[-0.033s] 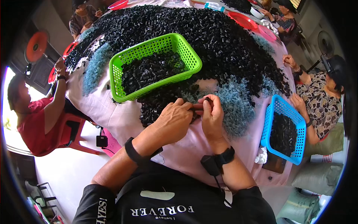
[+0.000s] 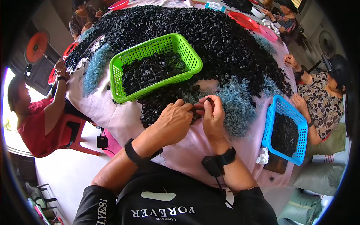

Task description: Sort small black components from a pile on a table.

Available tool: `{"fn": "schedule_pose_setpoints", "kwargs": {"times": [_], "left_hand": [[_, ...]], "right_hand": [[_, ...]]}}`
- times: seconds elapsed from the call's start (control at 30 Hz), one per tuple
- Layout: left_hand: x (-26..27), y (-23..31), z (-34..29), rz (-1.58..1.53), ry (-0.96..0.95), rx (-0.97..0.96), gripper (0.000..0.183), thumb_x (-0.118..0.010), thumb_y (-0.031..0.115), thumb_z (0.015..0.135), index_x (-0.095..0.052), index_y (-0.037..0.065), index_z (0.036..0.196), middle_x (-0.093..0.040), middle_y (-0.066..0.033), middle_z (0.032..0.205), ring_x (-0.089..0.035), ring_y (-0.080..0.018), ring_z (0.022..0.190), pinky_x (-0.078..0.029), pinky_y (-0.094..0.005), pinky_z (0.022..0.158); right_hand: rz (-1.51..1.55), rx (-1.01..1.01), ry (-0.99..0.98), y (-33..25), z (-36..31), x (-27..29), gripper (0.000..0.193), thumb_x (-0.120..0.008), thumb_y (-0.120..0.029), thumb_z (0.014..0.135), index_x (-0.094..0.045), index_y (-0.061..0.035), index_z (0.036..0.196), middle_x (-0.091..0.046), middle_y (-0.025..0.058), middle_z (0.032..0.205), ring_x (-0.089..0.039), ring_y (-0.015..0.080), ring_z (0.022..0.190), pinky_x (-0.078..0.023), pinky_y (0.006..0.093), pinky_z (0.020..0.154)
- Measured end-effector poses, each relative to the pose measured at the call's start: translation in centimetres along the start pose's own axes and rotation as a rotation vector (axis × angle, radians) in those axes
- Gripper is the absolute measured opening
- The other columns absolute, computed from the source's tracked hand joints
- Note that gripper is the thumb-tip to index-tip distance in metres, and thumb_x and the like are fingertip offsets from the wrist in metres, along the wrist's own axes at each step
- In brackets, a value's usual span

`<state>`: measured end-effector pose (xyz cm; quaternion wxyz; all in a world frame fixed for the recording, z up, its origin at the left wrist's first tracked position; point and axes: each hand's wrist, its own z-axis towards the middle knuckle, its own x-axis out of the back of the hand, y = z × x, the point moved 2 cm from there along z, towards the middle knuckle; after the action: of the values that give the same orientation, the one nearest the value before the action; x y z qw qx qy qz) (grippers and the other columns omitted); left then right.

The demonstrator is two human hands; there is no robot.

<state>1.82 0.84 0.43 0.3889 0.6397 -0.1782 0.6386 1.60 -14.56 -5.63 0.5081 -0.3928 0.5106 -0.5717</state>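
Note:
My left hand [image 2: 173, 122] and my right hand [image 2: 214, 116] meet over the near edge of the table, fingertips almost touching. Between the thumb and fingers of my right hand is a small black piece [image 2: 208, 99]. The left fingers are curled closed, and the hand's back hides what they grip. Just beyond lies a heap of short black pieces [image 2: 225, 45], spread across the table. A mound of fine pale-blue bits [image 2: 237, 108] sits right of my right hand. Ahead and to the left, a green plastic basket [image 2: 157, 87] holds more black pieces.
A blue basket [image 2: 267, 131] with black pieces stands at the right edge, beside crumpled white tissue [image 2: 262, 156]. More blue bits [image 2: 96, 71] lie left on the pink cloth [image 2: 123, 112]. Several people sit around the table, one on a red chair [image 2: 73, 131]. Sacks [image 2: 318, 180] rest at lower right.

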Motion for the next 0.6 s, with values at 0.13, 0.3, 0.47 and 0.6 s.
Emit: {"fn": "schedule_pose_setpoints", "kwargs": {"times": [0.13, 0.3, 0.47, 0.6], "left_hand": [[0.8, -0.1, -0.9, 0.009, 0.02, 0.017, 0.01, -0.064, 0.009, 0.082, -0.069, 0.002, 0.086, -0.063, -0.0122, 0.103, -0.057, -0.031, 0.098, -0.047, -0.0396, 0.087], [2.2, -0.4, -1.6, -0.034, 0.022, 0.112, 0.016, -0.067, 0.008, 0.085, -0.071, -0.002, 0.096, -0.063, -0.0131, 0.109, -0.057, -0.0322, 0.106, -0.047, -0.0411, 0.093], [3.1, -0.8, -1.6, -0.053, 0.069, 0.178, 0.026, -0.067, 0.006, 0.085, -0.069, -0.003, 0.109, -0.061, -0.0152, 0.117, -0.056, -0.0341, 0.111, -0.047, -0.0422, 0.097], [2.7, -1.6, -1.2, -0.004, 0.216, 0.166, 0.034, -0.065, 0.005, 0.086, -0.065, -0.003, 0.119, -0.057, -0.0184, 0.129, -0.053, -0.0376, 0.121, -0.045, -0.0439, 0.102]], "right_hand": [[-0.002, 0.065, 0.031, -0.2, 0.0, -0.1, 0.014, -0.044, -0.009, 0.107, -0.052, -0.0007, 0.116, -0.064, 0.0121, 0.114, -0.071, 0.0196, 0.098, -0.059, 0.0297, 0.077], [-0.064, 0.081, -0.008, 0.1, 0.6, -0.1, 0.014, -0.046, -0.009, 0.106, -0.053, -0.0001, 0.115, -0.065, 0.0138, 0.117, -0.072, 0.0218, 0.098, -0.06, 0.0307, 0.076], [-0.186, 0.03, -0.044, -0.2, 0.3, -0.4, 0.014, -0.048, -0.008, 0.105, -0.053, 0.0002, 0.116, -0.066, 0.0134, 0.117, -0.073, 0.0214, 0.095, -0.061, 0.0296, 0.073], [-0.153, 0.055, -0.043, -0.3, 0.4, -0.4, 0.014, -0.047, -0.006, 0.105, -0.053, -0.0005, 0.116, -0.066, 0.0137, 0.118, -0.073, 0.021, 0.097, -0.061, 0.0297, 0.072]]}}
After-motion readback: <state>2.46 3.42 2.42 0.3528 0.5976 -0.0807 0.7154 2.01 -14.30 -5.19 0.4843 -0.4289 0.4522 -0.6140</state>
